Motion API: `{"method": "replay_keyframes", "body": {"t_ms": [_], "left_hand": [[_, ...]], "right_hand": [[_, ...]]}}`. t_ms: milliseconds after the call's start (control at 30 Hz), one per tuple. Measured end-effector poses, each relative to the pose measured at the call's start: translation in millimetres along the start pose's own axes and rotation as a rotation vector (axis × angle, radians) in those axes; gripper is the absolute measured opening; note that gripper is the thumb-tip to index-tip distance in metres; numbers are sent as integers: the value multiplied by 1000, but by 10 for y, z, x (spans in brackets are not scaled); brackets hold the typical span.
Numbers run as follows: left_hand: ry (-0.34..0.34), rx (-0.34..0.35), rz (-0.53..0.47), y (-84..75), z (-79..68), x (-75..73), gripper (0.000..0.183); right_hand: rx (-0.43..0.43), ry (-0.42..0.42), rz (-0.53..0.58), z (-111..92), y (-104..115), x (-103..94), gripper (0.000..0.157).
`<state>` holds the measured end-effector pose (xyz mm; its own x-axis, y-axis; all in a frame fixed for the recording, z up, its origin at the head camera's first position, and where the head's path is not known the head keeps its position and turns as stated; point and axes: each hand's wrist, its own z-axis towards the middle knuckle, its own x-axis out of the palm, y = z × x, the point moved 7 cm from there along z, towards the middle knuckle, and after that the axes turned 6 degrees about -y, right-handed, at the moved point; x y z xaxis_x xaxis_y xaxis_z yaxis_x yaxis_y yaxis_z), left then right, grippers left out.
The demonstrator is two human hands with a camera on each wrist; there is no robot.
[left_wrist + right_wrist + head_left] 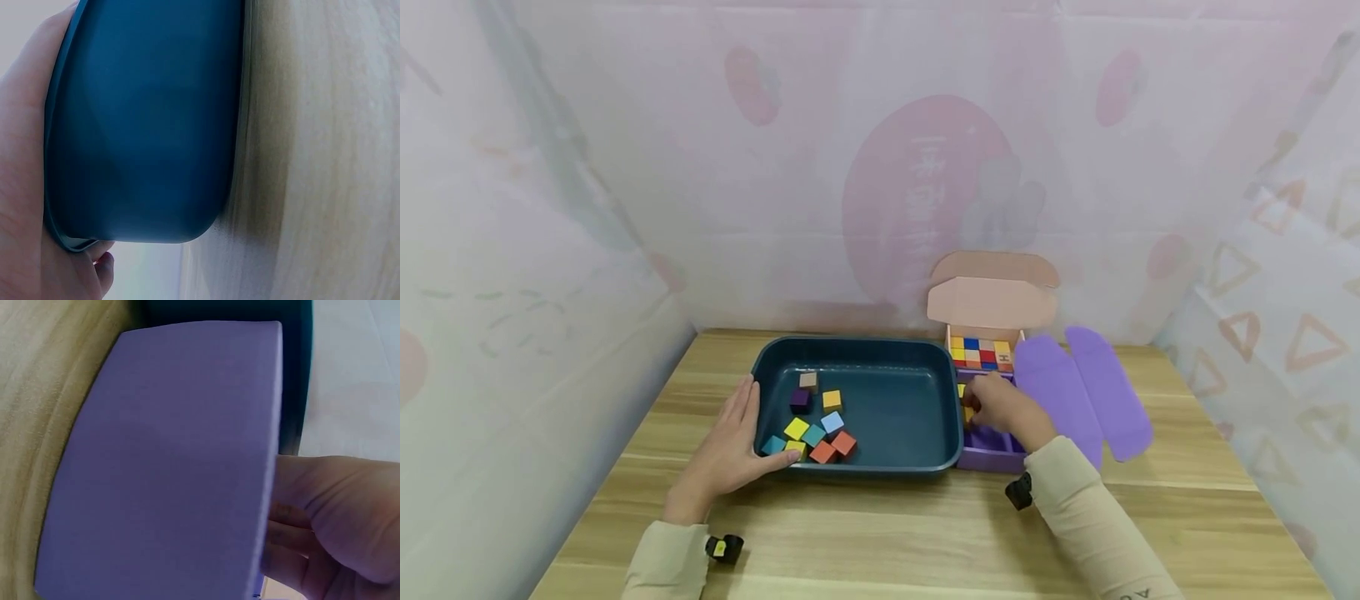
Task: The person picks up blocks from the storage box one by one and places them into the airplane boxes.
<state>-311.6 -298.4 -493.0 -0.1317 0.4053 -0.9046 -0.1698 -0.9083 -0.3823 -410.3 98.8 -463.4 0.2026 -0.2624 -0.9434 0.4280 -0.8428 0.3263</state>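
Observation:
My left hand [730,446] rests at the near left corner of a dark teal tray [895,468], fingers along its left side and thumb over the front rim. In the left wrist view that hand [22,169] lies along the rim. Several coloured cubes sit in the tray's left half, among them a purple cube [801,401] and a light blue cube [832,423]. My right hand [1006,407] reaches into a purple box [988,460], its bent fingers pinching an orange cube [967,414]. A yellow cube [961,389] lies just behind. The box wall hides the fingertips in the right wrist view.
Behind the purple box stands a peach box [992,302], its lid up, packed with colourful blocks [981,353]. The purple lid [1063,392] spreads out to the right. The wooden table [865,533] ends against a printed cloth wall [820,275].

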Motion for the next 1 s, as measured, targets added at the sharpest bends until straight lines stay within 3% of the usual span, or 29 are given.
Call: {"method": "replay_keyframes", "body": {"t_ms": [233, 667, 800, 1000], "left_hand": [[6, -8, -1, 2, 5, -28, 136], [8, -5, 0, 7, 1, -3, 136], [8, -7, -1, 17, 0, 5, 136], [2, -16, 0, 39, -22, 0, 136]], "right_hand": [[0, -96, -43, 20, 12, -64, 10], [67, -120, -66, 32, 26, -110, 8], [48, -141, -59, 53, 133, -261, 11], [-60, -163, -78, 86, 477, -540, 14]]}}
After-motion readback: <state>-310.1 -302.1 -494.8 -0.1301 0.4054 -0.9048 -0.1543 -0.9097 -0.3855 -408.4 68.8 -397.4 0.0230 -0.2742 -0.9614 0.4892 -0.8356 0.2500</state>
